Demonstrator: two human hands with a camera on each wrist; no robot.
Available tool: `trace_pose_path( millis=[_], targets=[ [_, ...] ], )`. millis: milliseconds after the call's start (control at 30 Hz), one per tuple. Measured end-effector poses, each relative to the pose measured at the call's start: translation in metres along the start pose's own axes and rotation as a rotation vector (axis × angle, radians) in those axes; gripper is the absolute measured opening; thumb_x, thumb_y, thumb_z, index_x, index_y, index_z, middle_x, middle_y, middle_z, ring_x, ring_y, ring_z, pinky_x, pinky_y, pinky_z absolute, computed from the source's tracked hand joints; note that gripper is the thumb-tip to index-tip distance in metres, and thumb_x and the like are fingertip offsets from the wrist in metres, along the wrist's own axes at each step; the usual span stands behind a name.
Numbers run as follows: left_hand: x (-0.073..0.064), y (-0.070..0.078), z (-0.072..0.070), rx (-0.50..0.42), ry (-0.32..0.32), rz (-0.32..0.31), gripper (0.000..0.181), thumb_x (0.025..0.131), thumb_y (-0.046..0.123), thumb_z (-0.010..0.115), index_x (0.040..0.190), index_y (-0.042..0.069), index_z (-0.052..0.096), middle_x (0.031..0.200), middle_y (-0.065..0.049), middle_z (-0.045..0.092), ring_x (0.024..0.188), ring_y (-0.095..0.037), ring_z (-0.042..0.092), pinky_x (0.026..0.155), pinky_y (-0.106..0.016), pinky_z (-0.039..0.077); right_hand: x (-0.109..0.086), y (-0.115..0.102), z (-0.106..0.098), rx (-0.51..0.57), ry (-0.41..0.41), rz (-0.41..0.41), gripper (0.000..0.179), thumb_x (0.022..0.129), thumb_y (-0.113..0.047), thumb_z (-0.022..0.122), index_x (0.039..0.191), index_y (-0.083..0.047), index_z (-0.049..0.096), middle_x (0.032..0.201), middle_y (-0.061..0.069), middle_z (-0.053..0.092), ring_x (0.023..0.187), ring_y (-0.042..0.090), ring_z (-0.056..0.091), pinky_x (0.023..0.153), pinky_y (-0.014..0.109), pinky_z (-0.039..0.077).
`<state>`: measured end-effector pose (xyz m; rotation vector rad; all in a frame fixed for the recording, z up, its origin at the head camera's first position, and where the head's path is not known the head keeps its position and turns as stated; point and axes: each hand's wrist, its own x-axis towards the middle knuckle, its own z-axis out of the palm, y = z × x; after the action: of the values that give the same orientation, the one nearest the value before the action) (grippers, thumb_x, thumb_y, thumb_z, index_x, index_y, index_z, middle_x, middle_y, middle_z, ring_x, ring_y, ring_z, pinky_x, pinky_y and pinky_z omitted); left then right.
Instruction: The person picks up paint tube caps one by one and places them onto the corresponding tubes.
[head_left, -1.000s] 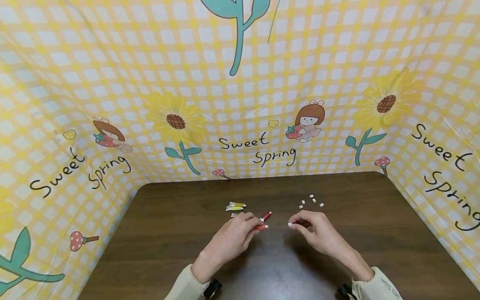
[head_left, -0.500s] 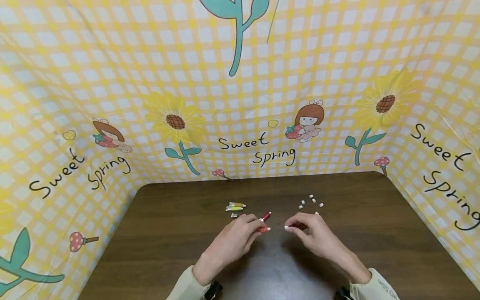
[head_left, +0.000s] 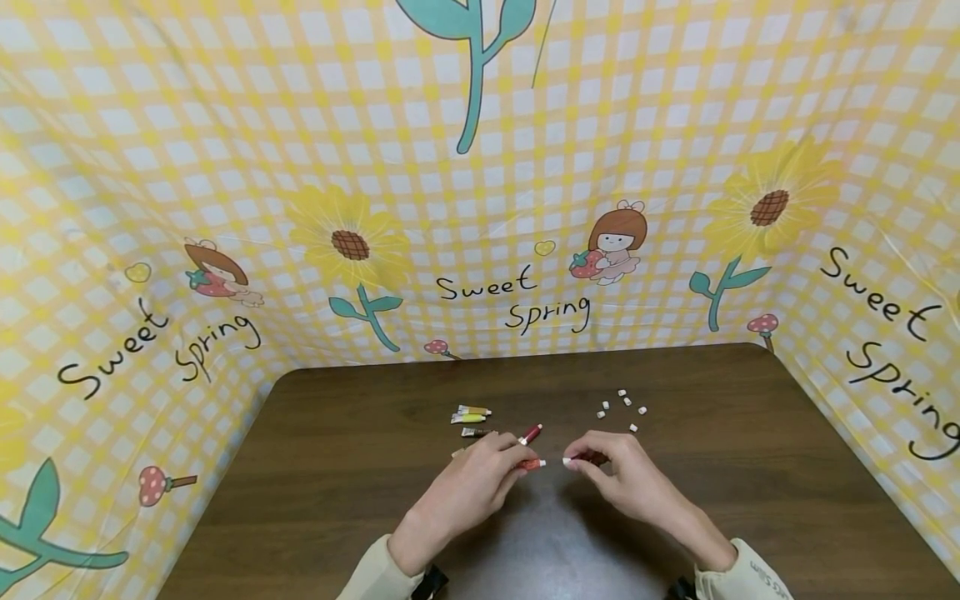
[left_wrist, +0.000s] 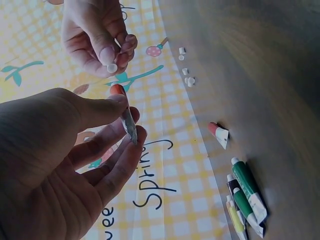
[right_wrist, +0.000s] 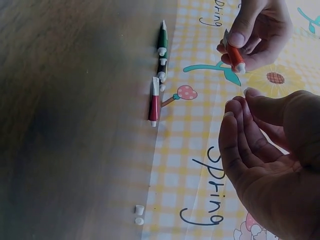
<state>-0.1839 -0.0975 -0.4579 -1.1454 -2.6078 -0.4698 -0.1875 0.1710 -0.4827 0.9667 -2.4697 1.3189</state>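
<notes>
My left hand holds a small orange-red paint tube between thumb and fingers, its white nozzle end facing right. In the left wrist view, the silvery crimped end of the tube points away from my other hand. My right hand pinches a small white cap between thumb and index finger. A short gap separates the cap from the nozzle. Just beyond my left fingers lies a dark red tube, and a dark tube is partly covered by that hand.
A yellow tube and an ochre tube lie farther back at left. Green tubes show in the left wrist view. Several loose white caps are scattered on the brown table at right. A checked cloth surrounds the table.
My right hand has moved left and slightly nearer with the cap, uncovering another cap on the table. My left hand has shifted slightly right and nearer with the orange-red tube, showing more of the dark tube.
</notes>
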Motion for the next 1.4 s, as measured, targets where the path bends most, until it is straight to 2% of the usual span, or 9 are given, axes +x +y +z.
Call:
trace_pose_path(
  millis=[133, 233, 367, 467, 600, 833, 1000, 1400],
  targets=[
    [0.0, 0.0, 0.0, -0.008, -0.018, 0.014, 0.016, 0.104, 0.019, 0.072, 0.119, 0.02, 0.078, 0.108, 0.004, 0.071, 0.095, -0.013, 0.071, 0.102, -0.04, 0.059, 0.0, -0.001, 0.002, 0.002, 0.003, -0.004, 0.009, 0.099, -0.007, 0.076, 0.102, -0.016, 0.078, 0.093, -0.003, 0.077, 0.084, 0.004, 0.07, 0.075, 0.026, 0.061],
    [0.001, 0.0, 0.0, -0.016, -0.023, 0.014, 0.016, 0.104, 0.019, 0.072, 0.119, 0.019, 0.078, 0.109, 0.003, 0.072, 0.099, -0.015, 0.072, 0.109, -0.047, 0.055, 0.0, -0.001, 0.004, 0.003, 0.003, -0.006, 0.01, 0.099, -0.007, 0.076, 0.102, -0.016, 0.077, 0.094, -0.001, 0.077, 0.084, 0.005, 0.07, 0.075, 0.026, 0.061],
    [0.001, 0.0, 0.001, -0.008, -0.017, 0.021, 0.015, 0.104, 0.019, 0.072, 0.118, 0.018, 0.078, 0.109, 0.003, 0.072, 0.098, -0.015, 0.072, 0.105, -0.045, 0.058, 0.0, -0.002, 0.006, 0.004, 0.014, -0.013, 0.011, 0.099, -0.007, 0.076, 0.102, -0.018, 0.077, 0.094, -0.005, 0.077, 0.084, 0.007, 0.071, 0.075, 0.027, 0.061],
    [0.0, 0.0, 0.002, 0.003, 0.0, 0.031, 0.014, 0.103, 0.019, 0.073, 0.116, 0.018, 0.078, 0.107, 0.004, 0.071, 0.094, -0.014, 0.069, 0.094, -0.036, 0.061, 0.001, -0.002, 0.008, 0.005, 0.026, -0.018, 0.012, 0.098, -0.007, 0.077, 0.101, -0.019, 0.077, 0.094, -0.008, 0.076, 0.083, 0.006, 0.071, 0.075, 0.026, 0.061],
    [-0.001, -0.001, 0.001, 0.008, 0.015, 0.02, 0.013, 0.103, 0.02, 0.074, 0.115, 0.018, 0.078, 0.106, 0.005, 0.071, 0.092, -0.013, 0.066, 0.08, -0.029, 0.059, 0.003, -0.002, 0.01, 0.013, 0.029, -0.021, 0.012, 0.099, -0.007, 0.076, 0.101, -0.019, 0.077, 0.094, -0.007, 0.076, 0.084, 0.003, 0.07, 0.075, 0.026, 0.061],
    [-0.001, -0.002, -0.001, -0.006, 0.018, -0.001, 0.013, 0.104, 0.02, 0.073, 0.115, 0.018, 0.078, 0.108, 0.005, 0.072, 0.092, -0.012, 0.065, 0.079, -0.029, 0.059, 0.008, -0.002, 0.011, 0.016, 0.015, -0.016, 0.009, 0.1, -0.01, 0.075, 0.102, -0.019, 0.078, 0.095, -0.002, 0.077, 0.085, 0.005, 0.071, 0.076, 0.027, 0.062],
    [0.0, -0.002, -0.001, -0.009, 0.015, -0.004, 0.013, 0.104, 0.019, 0.073, 0.116, 0.018, 0.077, 0.109, 0.005, 0.072, 0.094, -0.012, 0.065, 0.081, -0.029, 0.059, 0.012, -0.003, 0.012, 0.023, 0.0, -0.019, 0.005, 0.101, -0.011, 0.074, 0.104, -0.013, 0.078, 0.098, 0.002, 0.078, 0.086, 0.006, 0.072, 0.076, 0.028, 0.062],
    [0.001, -0.002, -0.003, -0.011, 0.012, -0.003, 0.013, 0.104, 0.017, 0.072, 0.116, 0.017, 0.078, 0.109, 0.005, 0.072, 0.092, -0.012, 0.064, 0.08, -0.027, 0.058, 0.017, -0.007, 0.017, 0.028, 0.009, -0.034, 0.009, 0.099, -0.006, 0.076, 0.104, -0.013, 0.078, 0.098, 0.0, 0.079, 0.086, 0.007, 0.072, 0.075, 0.028, 0.062]
  ],
)
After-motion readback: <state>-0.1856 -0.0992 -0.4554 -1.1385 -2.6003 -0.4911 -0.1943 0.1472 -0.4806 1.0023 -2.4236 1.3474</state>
